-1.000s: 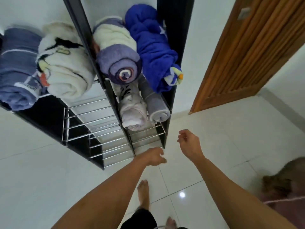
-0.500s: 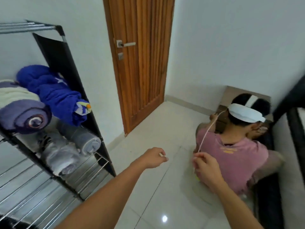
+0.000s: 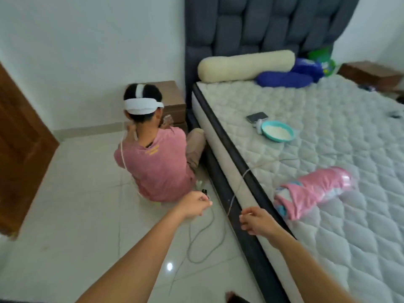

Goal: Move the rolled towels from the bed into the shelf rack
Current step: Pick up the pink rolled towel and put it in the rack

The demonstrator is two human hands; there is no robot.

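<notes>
A pink rolled towel (image 3: 314, 191) lies on the white quilted mattress (image 3: 328, 237) close to its near edge. A blue rolled towel (image 3: 284, 79) rests further back by the headboard, in front of a cream bolster (image 3: 247, 64). My left hand (image 3: 194, 204) hangs over the floor with its fingers loosely curled and nothing in it. My right hand (image 3: 255, 220) hovers over the bed's dark edge, left of the pink towel and apart from it, fingers curled and empty. The shelf rack is out of view.
A person in a pink shirt (image 3: 159, 165) sits on the tiled floor beside the bed, back to me. A grey cable (image 3: 196, 243) loops on the floor near my left hand. A teal bowl (image 3: 277, 131) and a phone (image 3: 256, 117) lie on the mattress. A wooden door (image 3: 19, 149) stands at left.
My view has swung right, from the shelf rack past the door to the bed. Both hands stay out in front, empty.
</notes>
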